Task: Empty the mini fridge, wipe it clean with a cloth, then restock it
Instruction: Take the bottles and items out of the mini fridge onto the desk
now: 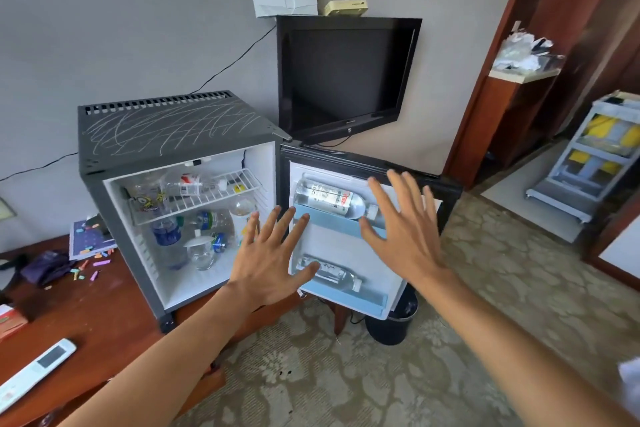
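A dark grey mini fridge (166, 128) stands on a wooden desk (104, 315) with its door (346, 246) swung open to the right. On its wire shelf (214, 199) lie plastic bottles (194, 184). Below stand more bottles (168, 236) and a clear glass (201, 255). The door's upper rack holds a clear bottle (332, 199) on its side; the lower rack holds another (332, 276). My left hand (270, 267) and my right hand (405, 232) are both held up in front of the fridge, fingers spread, holding nothing. No cloth is in view.
On the desk left of the fridge lie a notebook (90, 239), small coloured pieces (91, 265), a purple pouch (46, 267) and a white remote (34, 374). A black bin (391, 322) stands under the door. A TV (346, 80) hangs behind. A white cart (595, 156) stands right.
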Tool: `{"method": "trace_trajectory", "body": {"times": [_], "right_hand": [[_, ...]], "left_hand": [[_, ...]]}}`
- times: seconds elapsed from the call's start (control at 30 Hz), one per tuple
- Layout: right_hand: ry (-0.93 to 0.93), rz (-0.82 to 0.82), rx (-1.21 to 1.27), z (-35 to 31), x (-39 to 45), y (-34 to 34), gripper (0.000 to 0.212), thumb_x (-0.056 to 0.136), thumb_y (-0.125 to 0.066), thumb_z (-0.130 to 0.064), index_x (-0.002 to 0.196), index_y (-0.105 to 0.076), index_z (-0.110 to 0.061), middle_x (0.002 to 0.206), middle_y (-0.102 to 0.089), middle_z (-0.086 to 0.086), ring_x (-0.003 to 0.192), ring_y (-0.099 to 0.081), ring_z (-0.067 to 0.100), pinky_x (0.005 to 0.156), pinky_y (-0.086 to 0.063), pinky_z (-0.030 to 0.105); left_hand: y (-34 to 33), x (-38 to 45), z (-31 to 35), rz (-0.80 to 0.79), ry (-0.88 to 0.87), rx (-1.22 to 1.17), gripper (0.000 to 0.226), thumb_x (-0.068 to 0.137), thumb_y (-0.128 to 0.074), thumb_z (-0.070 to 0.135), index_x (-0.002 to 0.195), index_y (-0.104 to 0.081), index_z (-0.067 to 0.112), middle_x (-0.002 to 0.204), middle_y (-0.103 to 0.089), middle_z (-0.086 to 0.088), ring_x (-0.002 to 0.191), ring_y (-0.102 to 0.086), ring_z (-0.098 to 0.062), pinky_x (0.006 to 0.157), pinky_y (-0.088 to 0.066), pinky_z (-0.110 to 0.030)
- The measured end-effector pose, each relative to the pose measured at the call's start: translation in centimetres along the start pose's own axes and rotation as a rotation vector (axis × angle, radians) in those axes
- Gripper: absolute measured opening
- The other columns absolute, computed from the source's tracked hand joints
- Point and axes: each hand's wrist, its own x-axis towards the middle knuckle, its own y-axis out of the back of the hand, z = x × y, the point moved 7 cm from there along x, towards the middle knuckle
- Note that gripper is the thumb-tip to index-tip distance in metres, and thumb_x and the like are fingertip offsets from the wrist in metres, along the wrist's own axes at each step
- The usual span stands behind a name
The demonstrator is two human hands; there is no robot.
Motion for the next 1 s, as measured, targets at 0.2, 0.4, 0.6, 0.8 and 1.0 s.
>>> {"method": "trace_trajectory", "body": {"times": [0.2,0.4,0.6,0.8,1.0], "right_hand": [[-0.047,-0.085,0.038,-0.7,-0.8,-3.6,0.066,0.093,-0.062,-0.047,0.151,-0.046,-0.022,0.155,-0.040,0.015,0.142,-0.040,0.036,0.111,-0.043,0.052],[-0.140,-0.299,0.041,-1.1,1.7,-7.5,0.066,0.090,-0.070,-0.049,0.147,-0.045,-0.027,0.142,-0.052,0.008,0.125,-0.057,0.030,0.088,-0.055,0.041],[-0.146,-0.310,0.010,-0.6,3.0,-10.4,0.074,0.083,-0.081,-0.045,0.146,-0.047,-0.027,0.116,-0.062,0.008,0.111,-0.057,0.032,0.078,-0.054,0.041],[0.002,-0.175,-0.041,-0.6,4.1,-8.2,0.072,0.068,-0.090,-0.046,0.133,-0.064,-0.028,0.102,-0.064,0.004,0.096,-0.059,0.029,0.080,-0.052,0.042],[0.193,0.066,0.318,-3.2,6.7,-2.9,0.060,0.077,-0.085,-0.029,0.134,-0.065,-0.028,0.119,-0.062,0.000,0.102,-0.058,0.026,0.083,-0.054,0.039]], "left_hand": [[-0.4,4.8,2.0,0.038,-0.061,0.055,0.091,0.095,-0.026,0.077,0.164,0.011,0.030,0.173,-0.001,-0.003,0.159,0.004,-0.025,0.127,0.002,-0.054],[-0.4,10.7,2.9,-0.015,-0.073,0.105,0.089,0.098,-0.045,0.067,0.164,-0.001,0.026,0.171,-0.009,-0.008,0.158,-0.002,-0.034,0.125,-0.010,-0.059],[-1.8,12.9,3.2,-0.045,-0.080,0.168,0.089,0.094,-0.056,0.066,0.161,-0.011,0.030,0.159,-0.025,-0.009,0.149,-0.022,-0.037,0.122,-0.017,-0.065],[-1.2,13.7,2.3,0.194,-0.125,0.100,0.066,0.083,-0.072,0.053,0.141,-0.054,0.028,0.129,-0.057,-0.008,0.120,-0.054,-0.036,0.102,-0.045,-0.058],[2.8,10.4,-0.7,0.412,0.007,-0.134,0.070,0.070,-0.078,0.052,0.132,-0.059,0.026,0.118,-0.063,0.003,0.099,-0.066,-0.025,0.076,-0.054,-0.035]]}}
